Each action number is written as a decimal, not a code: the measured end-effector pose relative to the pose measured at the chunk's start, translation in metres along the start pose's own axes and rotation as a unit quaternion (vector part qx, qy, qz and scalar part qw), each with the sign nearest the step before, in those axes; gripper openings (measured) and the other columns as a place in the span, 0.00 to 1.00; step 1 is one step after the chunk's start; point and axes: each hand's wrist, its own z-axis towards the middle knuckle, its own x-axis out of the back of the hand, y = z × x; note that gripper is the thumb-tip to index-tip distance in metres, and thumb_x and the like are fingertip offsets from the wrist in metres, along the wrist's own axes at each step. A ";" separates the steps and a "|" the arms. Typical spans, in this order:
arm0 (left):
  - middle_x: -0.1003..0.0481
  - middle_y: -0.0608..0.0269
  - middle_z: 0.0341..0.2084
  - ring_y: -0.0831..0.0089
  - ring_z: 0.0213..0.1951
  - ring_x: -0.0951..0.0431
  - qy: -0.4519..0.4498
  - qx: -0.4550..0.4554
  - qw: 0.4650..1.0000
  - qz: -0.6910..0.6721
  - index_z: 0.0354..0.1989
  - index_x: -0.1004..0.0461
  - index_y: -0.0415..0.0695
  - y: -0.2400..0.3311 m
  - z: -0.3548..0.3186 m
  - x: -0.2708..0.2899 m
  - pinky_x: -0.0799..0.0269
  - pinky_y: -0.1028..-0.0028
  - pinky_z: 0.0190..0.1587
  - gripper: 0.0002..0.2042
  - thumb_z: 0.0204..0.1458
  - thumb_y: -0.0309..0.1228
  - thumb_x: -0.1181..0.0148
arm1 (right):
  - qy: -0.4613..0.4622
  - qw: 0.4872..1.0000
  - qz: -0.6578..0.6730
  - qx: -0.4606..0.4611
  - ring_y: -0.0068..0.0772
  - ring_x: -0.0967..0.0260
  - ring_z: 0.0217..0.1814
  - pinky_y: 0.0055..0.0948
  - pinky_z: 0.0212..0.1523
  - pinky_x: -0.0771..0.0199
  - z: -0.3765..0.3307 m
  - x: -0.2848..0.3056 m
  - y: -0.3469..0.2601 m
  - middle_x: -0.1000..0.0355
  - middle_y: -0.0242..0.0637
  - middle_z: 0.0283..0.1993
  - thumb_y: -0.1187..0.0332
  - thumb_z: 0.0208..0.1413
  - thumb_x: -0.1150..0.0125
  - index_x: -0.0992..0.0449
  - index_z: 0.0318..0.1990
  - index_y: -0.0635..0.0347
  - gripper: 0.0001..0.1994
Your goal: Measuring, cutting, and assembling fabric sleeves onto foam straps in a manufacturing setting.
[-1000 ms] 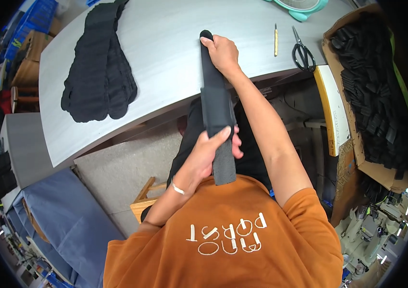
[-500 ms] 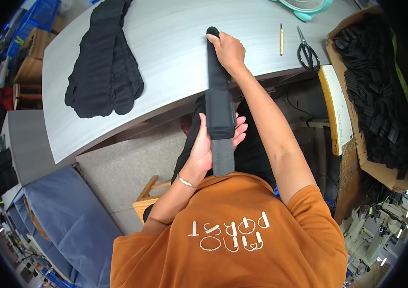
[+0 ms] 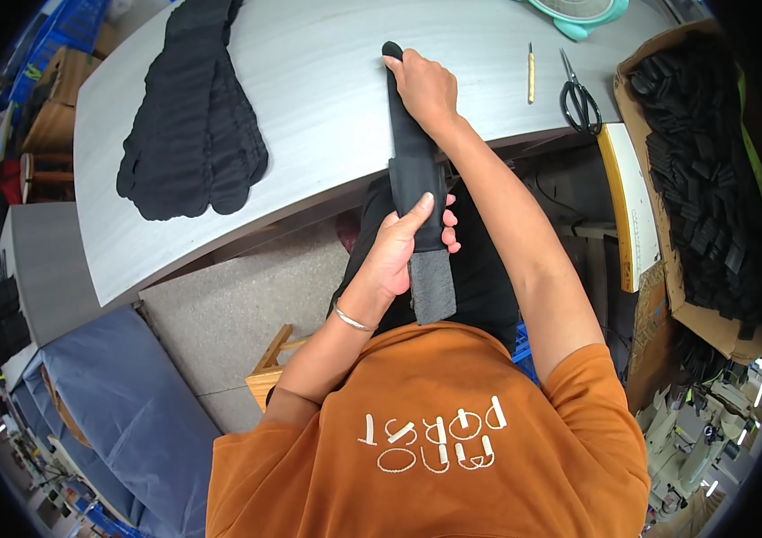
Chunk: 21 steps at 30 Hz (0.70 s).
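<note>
A long black fabric strap (image 3: 414, 148) with a fuzzy grey end (image 3: 433, 285) is stretched between my hands, running from above the table to my lap. My right hand (image 3: 426, 90) grips its rounded far end, thumb and fingers closed over it. Lower down, my left hand (image 3: 403, 235) wraps round the wider black part, thumb pressed on top and fingertips showing at the right side. The grey end hangs free below that hand. To the left, a stack of similar black fabric pieces (image 3: 192, 143) lies on the table.
On the pale table (image 3: 318, 108) lie a yellow-handled pointed tool (image 3: 531, 76) and black-handled scissors (image 3: 581, 103). A turquoise-rimmed item (image 3: 583, 18) sits at the far edge. A cardboard box (image 3: 699, 179) full of small black pieces stands at right, beside a yellow-and-white board (image 3: 627, 206).
My left thumb has moved from the strap's left edge onto its top, and the left hand has closed round it. The strap's near part has shifted slightly right.
</note>
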 end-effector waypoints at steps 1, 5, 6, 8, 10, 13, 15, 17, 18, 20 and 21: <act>0.24 0.63 0.29 0.75 0.27 0.23 0.005 -0.023 0.999 0.034 0.50 0.30 0.37 -0.001 -0.001 -0.005 0.21 0.70 0.34 0.20 0.63 0.43 0.46 | 0.012 1.000 -0.006 0.018 0.47 0.27 0.19 0.40 0.21 0.29 0.003 -0.004 0.000 0.27 0.45 0.17 0.53 0.61 0.43 0.27 0.24 0.62 0.21; 0.27 0.64 0.27 0.75 0.26 0.25 0.015 -0.041 0.994 0.096 0.48 0.30 0.35 -0.021 -0.024 -0.019 0.22 0.69 0.36 0.18 0.62 0.41 0.44 | 0.031 0.999 -0.018 0.019 0.45 0.28 0.18 0.39 0.21 0.29 0.013 -0.013 0.004 0.27 0.45 0.17 0.54 0.61 0.43 0.27 0.24 0.61 0.20; 0.27 0.64 0.27 0.75 0.27 0.25 0.018 -0.034 0.996 0.082 0.47 0.30 0.36 -0.028 -0.032 -0.019 0.22 0.69 0.36 0.18 0.62 0.41 0.44 | 0.032 0.999 -0.016 0.017 0.45 0.28 0.18 0.39 0.21 0.29 0.014 -0.012 0.003 0.27 0.45 0.17 0.54 0.61 0.43 0.27 0.24 0.61 0.20; 0.24 0.62 0.30 0.73 0.29 0.22 0.024 -0.023 0.996 0.086 0.48 0.30 0.35 -0.028 -0.037 -0.014 0.23 0.70 0.38 0.19 0.62 0.42 0.45 | 0.021 1.000 -0.015 -0.004 0.45 0.28 0.18 0.38 0.21 0.29 0.015 -0.010 0.001 0.27 0.44 0.17 0.53 0.61 0.42 0.27 0.24 0.61 0.21; 0.22 0.58 0.34 0.69 0.33 0.20 0.026 0.007 0.994 0.108 0.50 0.31 0.34 -0.024 -0.036 -0.014 0.22 0.69 0.41 0.19 0.63 0.40 0.47 | 0.034 0.999 -0.009 0.010 0.44 0.28 0.18 0.38 0.20 0.29 0.015 -0.011 0.004 0.28 0.44 0.17 0.53 0.61 0.42 0.27 0.23 0.61 0.21; 0.25 0.48 0.48 0.60 0.48 0.21 -0.048 0.031 0.998 -0.022 0.58 0.36 0.32 -0.018 -0.031 -0.012 0.25 0.61 0.53 0.32 0.64 0.54 0.58 | 0.051 0.999 -0.001 0.019 0.44 0.29 0.18 0.38 0.20 0.30 0.016 -0.014 0.010 0.29 0.43 0.16 0.50 0.62 0.44 0.27 0.23 0.60 0.23; 0.32 0.43 0.57 0.55 0.56 0.27 -0.082 0.038 0.984 -0.151 0.63 0.40 0.31 -0.016 -0.024 -0.005 0.30 0.57 0.60 0.42 0.61 0.64 0.69 | 0.053 0.998 0.005 0.014 0.44 0.30 0.18 0.38 0.20 0.31 0.016 -0.015 0.011 0.29 0.42 0.16 0.48 0.62 0.46 0.28 0.23 0.59 0.24; 0.31 0.44 0.56 0.55 0.55 0.26 -0.094 0.034 0.982 -0.158 0.63 0.39 0.31 -0.018 -0.011 0.009 0.30 0.57 0.60 0.42 0.61 0.64 0.68 | 0.046 0.999 0.021 0.014 0.46 0.29 0.19 0.39 0.22 0.30 0.015 -0.015 0.008 0.29 0.42 0.17 0.48 0.62 0.46 0.28 0.24 0.60 0.24; 0.30 0.45 0.55 0.56 0.54 0.25 -0.110 0.030 0.980 -0.163 0.62 0.39 0.31 -0.015 -0.006 0.009 0.30 0.57 0.60 0.42 0.61 0.64 0.68 | 0.045 0.999 0.020 0.013 0.46 0.29 0.19 0.39 0.22 0.30 0.015 -0.014 0.008 0.29 0.42 0.17 0.48 0.62 0.46 0.28 0.24 0.60 0.24; 0.25 0.49 0.48 0.62 0.47 0.22 -0.079 0.038 0.985 -0.145 0.60 0.37 0.32 -0.010 0.001 0.008 0.25 0.60 0.56 0.41 0.60 0.64 0.67 | 0.041 0.999 0.022 0.015 0.46 0.29 0.19 0.38 0.21 0.30 0.014 -0.013 0.007 0.29 0.43 0.17 0.48 0.62 0.47 0.28 0.23 0.60 0.24; 0.25 0.53 0.43 0.66 0.42 0.22 -0.100 0.040 0.985 -0.135 0.58 0.35 0.33 -0.007 0.005 0.009 0.23 0.61 0.52 0.37 0.62 0.60 0.62 | 0.040 0.999 0.020 0.013 0.46 0.29 0.19 0.38 0.21 0.30 0.014 -0.014 0.008 0.29 0.43 0.17 0.48 0.62 0.47 0.28 0.23 0.60 0.24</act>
